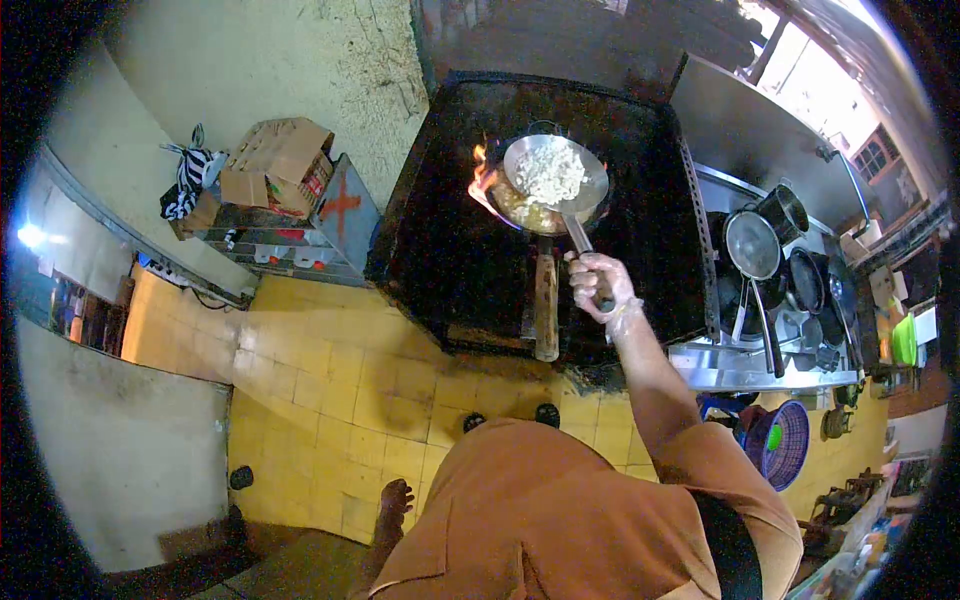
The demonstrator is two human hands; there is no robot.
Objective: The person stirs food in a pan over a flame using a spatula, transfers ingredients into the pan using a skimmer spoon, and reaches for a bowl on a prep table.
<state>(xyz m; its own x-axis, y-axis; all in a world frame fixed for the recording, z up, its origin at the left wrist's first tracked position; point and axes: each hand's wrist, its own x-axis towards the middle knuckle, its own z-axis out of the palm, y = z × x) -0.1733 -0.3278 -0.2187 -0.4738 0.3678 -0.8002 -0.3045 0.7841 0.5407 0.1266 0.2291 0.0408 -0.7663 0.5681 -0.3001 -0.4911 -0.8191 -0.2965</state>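
My right hand (600, 285), in a clear plastic glove, is closed around the handle of a wide metal ladle (594, 170). White chopped food (548, 172) fills much of the ladle's bowl. Beneath it is a wok (520, 212) with yellowish contents, partly hidden by the ladle. The wok's wooden handle (546, 305) points toward me. Flames (481, 178) rise at the wok's left side. Low at my left side hangs my left hand (396, 497), away from the stove, its fingers loosely bent and slightly apart, with nothing visible in it.
The wok sits on a black stove (440, 220). Several pans, including a round metal one (752, 245), lie on a metal counter (720, 372) at right. A purple basket (780, 445) stands below. At left, a cardboard box (275, 165) rests on a rack (345, 215).
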